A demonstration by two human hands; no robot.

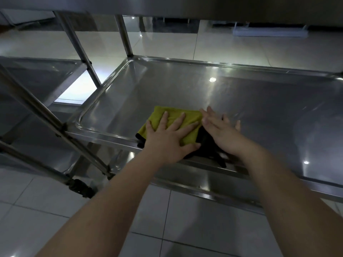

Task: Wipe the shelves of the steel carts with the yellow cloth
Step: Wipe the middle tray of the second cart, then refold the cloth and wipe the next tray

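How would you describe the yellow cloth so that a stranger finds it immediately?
Find the wide steel cart shelf filling the middle of the view. At its near edge, the left hand lies flat on the yellow cloth, with the right hand beside it. It is the only bright thing among grey steel.

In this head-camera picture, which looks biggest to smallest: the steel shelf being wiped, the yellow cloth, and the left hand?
1. Steel shelf, by far the largest.
2 and 3. Yellow cloth and left hand look about alike; the hand covers part of the cloth and sits nearer the camera, so I would not rank them.
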